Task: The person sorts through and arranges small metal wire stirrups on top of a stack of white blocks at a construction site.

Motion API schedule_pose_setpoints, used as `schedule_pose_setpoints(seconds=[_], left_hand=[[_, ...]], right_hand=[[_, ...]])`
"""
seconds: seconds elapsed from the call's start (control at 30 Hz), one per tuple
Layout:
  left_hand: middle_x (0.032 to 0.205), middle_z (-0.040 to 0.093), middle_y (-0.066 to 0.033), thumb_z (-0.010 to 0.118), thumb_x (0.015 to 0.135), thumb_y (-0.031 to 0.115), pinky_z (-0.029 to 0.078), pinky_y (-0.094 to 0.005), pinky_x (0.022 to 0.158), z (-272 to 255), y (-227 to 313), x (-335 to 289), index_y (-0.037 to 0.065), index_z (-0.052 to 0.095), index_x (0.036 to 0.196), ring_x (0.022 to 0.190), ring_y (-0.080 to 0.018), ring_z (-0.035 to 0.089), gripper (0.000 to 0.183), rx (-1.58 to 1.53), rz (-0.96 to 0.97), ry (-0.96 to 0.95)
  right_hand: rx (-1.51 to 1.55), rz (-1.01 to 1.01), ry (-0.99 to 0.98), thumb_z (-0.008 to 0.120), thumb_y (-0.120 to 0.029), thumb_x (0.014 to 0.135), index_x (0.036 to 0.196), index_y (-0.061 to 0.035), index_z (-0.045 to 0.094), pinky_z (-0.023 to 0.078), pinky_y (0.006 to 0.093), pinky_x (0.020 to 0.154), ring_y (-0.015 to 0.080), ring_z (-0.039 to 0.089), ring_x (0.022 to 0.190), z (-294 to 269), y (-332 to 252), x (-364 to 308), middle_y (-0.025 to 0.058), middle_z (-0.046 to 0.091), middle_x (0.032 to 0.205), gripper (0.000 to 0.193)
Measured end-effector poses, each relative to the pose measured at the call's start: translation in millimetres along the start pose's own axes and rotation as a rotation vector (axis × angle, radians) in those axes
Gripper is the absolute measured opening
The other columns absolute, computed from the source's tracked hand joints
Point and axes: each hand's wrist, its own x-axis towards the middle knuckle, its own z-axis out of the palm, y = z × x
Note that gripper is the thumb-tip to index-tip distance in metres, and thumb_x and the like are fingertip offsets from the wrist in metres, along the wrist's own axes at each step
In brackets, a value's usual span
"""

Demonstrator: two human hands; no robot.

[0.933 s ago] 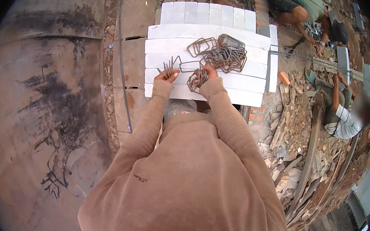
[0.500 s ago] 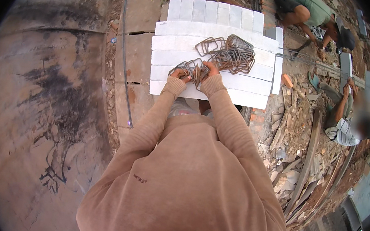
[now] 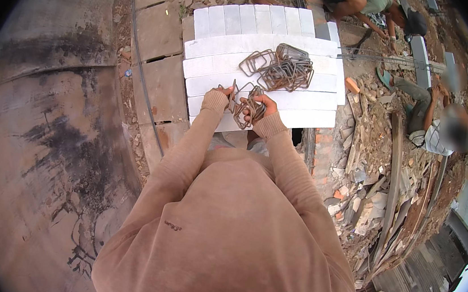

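Rusty rebar stirrups, bent into small square rings, are in both of my hands above the white block stack. My left hand (image 3: 225, 92) pinches a stirrup (image 3: 233, 97) that is turned nearly edge-on. Close beside it, my right hand (image 3: 265, 106) is closed round a bunch of stirrups (image 3: 244, 114). Some fingers of both hands are hidden behind the steel. A tangled pile of stirrups (image 3: 287, 69) lies just beyond my hands, on the white blocks (image 3: 214, 64) set side by side like a tabletop.
One person (image 3: 354, 2) crouches at the far right; another person (image 3: 436, 119) sits at the right near a long grey bar (image 3: 421, 62). Rubble and a wooden plank (image 3: 393, 180) cover the right-hand ground. Concrete slabs (image 3: 163, 90) and a stained wall (image 3: 48, 126) are on the left.
My hands have moved apart: the left now holds a stirrup away from the bunch in the right. The view has shifted, so the blocks sit slightly farther left. The seated person's arms have moved.
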Motion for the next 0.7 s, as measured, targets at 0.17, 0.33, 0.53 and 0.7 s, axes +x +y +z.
schedule_pose_setpoints(seconds=[0.17,0.33,0.53,0.7], left_hand=[[0.088,0.068,-0.0154,0.07,0.082,0.012,0.051,-0.0274,0.067,-25,-26,-16,-0.002,0.043,0.117,0.077,-0.0194,0.067,0.046,-0.487,0.304,-0.219],[0.099,0.066,-0.0153,0.068,0.084,0.01,0.051,-0.0311,0.079,-33,-22,4,-0.001,0.045,0.118,0.092,-0.0202,0.064,0.042,-0.346,0.404,-0.422],[0.101,0.065,-0.0137,0.077,0.076,0.019,0.053,-0.0327,0.077,-39,7,11,-0.001,0.044,0.122,0.093,-0.0199,0.063,0.06,-0.106,0.406,-0.345],[0.097,0.064,-0.0112,0.085,0.064,0.025,0.053,-0.032,0.077,-51,-3,16,-0.002,0.042,0.122,0.091,-0.0195,0.063,0.076,0.192,0.582,-0.279]], right_hand=[[0.064,-0.023,0.289,0.058,-0.035,0.074,0.081,0.001,0.058,0.047,0.034,0.047,0.0225,0.057,0.056,14,19,3,0.0112,0.059,0.07,0.036],[0.432,-0.089,0.306,0.057,-0.035,0.082,0.097,-0.0017,0.05,0.052,0.0407,0.057,0.0246,0.058,0.069,32,31,43,0.0107,0.054,0.08,0.037],[0.312,-0.256,0.337,0.055,-0.036,0.088,0.108,-0.0021,0.047,0.054,0.0363,0.054,0.0239,0.06,0.07,63,43,42,0.0142,0.058,0.089,0.041],[0.509,-0.136,0.257,0.058,-0.03,0.088,0.11,-0.0009,0.045,0.054,0.0343,0.05,0.024,0.06,0.065,66,50,42,0.0152,0.059,0.088,0.038]])
